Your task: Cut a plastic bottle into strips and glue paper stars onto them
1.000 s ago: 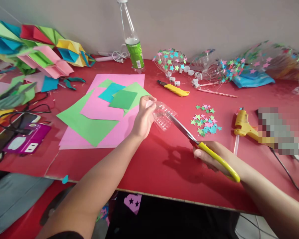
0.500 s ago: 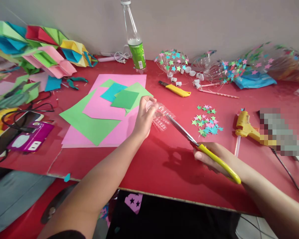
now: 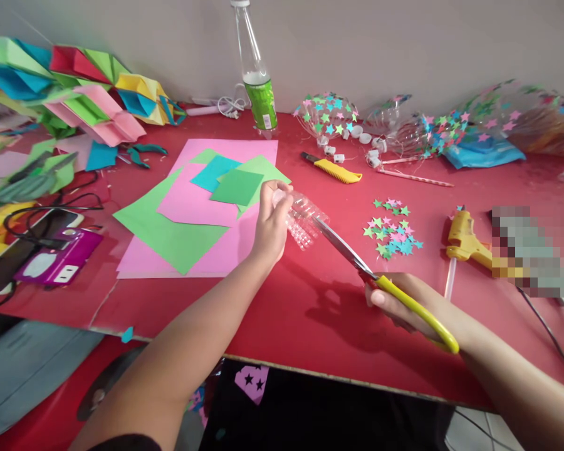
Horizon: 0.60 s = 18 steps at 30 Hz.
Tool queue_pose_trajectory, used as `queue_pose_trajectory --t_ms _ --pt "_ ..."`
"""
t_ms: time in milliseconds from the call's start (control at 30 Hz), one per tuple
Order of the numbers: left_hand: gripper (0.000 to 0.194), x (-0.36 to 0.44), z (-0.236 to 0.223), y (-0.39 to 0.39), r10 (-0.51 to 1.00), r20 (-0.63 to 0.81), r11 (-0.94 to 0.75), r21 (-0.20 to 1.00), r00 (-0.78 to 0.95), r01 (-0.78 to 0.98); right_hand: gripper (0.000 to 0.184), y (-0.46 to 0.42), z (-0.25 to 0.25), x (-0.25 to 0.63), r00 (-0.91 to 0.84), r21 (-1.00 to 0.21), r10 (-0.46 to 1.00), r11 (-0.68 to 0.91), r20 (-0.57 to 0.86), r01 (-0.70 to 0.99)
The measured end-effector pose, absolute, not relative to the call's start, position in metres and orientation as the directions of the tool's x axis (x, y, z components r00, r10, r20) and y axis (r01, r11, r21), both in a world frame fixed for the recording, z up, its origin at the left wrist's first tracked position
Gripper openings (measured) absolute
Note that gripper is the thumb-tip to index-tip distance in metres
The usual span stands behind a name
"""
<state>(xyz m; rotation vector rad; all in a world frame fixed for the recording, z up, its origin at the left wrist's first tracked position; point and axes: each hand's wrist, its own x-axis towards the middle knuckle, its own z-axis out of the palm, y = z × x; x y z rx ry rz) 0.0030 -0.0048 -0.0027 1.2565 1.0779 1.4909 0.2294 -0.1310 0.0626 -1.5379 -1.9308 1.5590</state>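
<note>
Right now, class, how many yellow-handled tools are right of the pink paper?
3: scissors in the right hand, a utility knife beyond their blades, and a glue gun farther right. Pixelation could hide more.

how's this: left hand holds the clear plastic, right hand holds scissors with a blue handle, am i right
Not quite: the handle is yellow, not blue, as the head view shows. The rest stands: the left hand holds the clear plastic and the right hand holds the scissors.
</note>
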Motion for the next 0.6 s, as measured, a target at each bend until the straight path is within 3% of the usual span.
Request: queue_pose_trajectory --t_ms 600 --pt "0.010 0.0072 0.0017 -0.0114 0.958 0.276 -0.283 0.954 -0.077 -0.100 0.055 -0.1313 0.0643 0.2267 -0.407 -0.806 0.795 -0.165 -0.450 0.568"
